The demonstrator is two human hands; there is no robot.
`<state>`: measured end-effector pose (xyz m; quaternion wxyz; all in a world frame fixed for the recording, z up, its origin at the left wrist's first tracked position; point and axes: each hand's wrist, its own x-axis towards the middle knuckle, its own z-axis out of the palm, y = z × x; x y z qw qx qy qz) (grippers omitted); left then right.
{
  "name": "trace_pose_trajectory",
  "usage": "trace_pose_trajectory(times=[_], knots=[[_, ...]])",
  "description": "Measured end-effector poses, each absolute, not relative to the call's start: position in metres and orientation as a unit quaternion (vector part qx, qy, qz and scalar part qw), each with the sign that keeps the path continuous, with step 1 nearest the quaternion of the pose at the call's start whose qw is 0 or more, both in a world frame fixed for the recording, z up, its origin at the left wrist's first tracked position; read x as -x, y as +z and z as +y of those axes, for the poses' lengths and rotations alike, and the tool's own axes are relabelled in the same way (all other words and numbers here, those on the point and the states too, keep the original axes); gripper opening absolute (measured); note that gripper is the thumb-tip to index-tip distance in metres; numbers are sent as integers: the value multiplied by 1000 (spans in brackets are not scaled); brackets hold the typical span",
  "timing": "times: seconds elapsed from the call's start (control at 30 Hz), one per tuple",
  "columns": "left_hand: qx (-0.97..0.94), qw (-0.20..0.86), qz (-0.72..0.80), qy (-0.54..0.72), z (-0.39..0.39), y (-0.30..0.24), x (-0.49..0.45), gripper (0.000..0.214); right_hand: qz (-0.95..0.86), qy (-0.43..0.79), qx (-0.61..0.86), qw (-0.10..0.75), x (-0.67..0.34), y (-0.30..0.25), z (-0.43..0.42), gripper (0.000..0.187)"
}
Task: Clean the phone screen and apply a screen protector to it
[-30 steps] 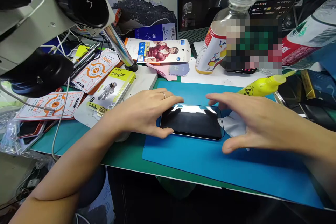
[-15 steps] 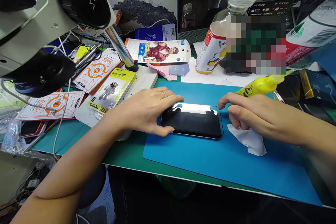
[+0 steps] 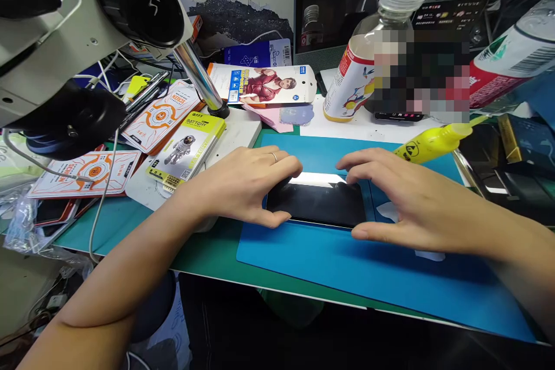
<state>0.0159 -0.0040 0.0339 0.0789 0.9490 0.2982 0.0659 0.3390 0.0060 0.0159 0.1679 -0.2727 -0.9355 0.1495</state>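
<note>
A black phone (image 3: 318,205) lies screen up on a blue mat (image 3: 347,272). My left hand (image 3: 240,185), with a ring on one finger, clasps the phone's left end, fingers on the far edge and thumb on the near edge. My right hand (image 3: 407,202) arches over the phone's right end, with fingertips at the far edge and the thumb against the near edge. A white cloth (image 3: 429,255) lies mostly hidden under my right hand.
A microscope head (image 3: 87,29) hangs over the left side, above packets such as a yellow battery pack (image 3: 186,147). A yellow squeeze bottle (image 3: 429,141) lies behind my right hand. A drink bottle (image 3: 359,75) and a dark screen stand at the back. The green mat (image 3: 130,225) ends at the table's near edge.
My right hand left the white cloth and moved left onto the phone's right end, spreading its fingers across it. My left hand stayed on the left end.
</note>
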Motion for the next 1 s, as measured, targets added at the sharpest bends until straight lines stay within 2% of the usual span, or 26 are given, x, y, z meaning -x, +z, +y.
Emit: trace_pose_trajectory(times=[0.23,0.6,0.7,0.87,1.0], knots=[[-945,99,309,36,-5,34,-17,36,-952,116,233,162,-339,13,0,35],[-938,134,317,44,-2,37,-15,36,-936,171,271,146,-336,10,1,35],[-931,153,326,51,-2,36,-8,51,-928,189,285,151,-337,11,2,34],[-911,228,326,106,-4,24,5,97,-924,210,286,145,-337,13,1,33],[-916,246,301,99,-3,18,9,102,-921,219,283,157,-340,12,0,33]])
